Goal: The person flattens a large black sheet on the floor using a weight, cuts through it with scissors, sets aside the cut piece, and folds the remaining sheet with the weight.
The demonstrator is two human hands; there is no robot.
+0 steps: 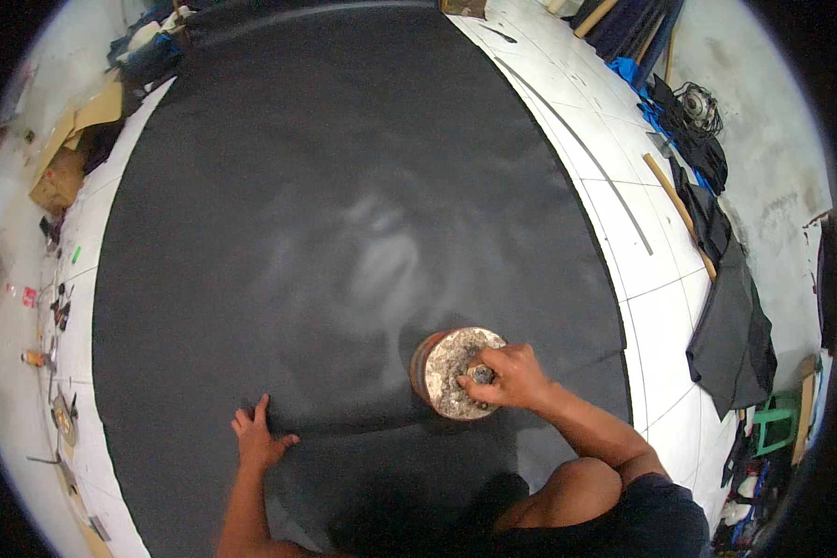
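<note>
A wide black sheet (279,177), like smooth fabric or synthetic leather, lies spread over the tiled floor. My right hand (516,377) is closed around the small knob on top of a round weight (448,377). That weight is a short cylinder with a stained, whitish top and a brownish side, and it rests on the sheet right of centre. Fingers spread, my left hand (261,439) presses on the sheet to the left, beside a fold or overlapping edge (372,429) running across toward the weight. My bent knee (567,493) shows near the lower edge.
White floor tiles (656,316) border the sheet. On the right lie a wooden stick (679,214), dark cloth (735,335), a long dark strip (591,149) and a green plastic stool (775,425). A cardboard box (59,181) and scattered small tools line the left wall.
</note>
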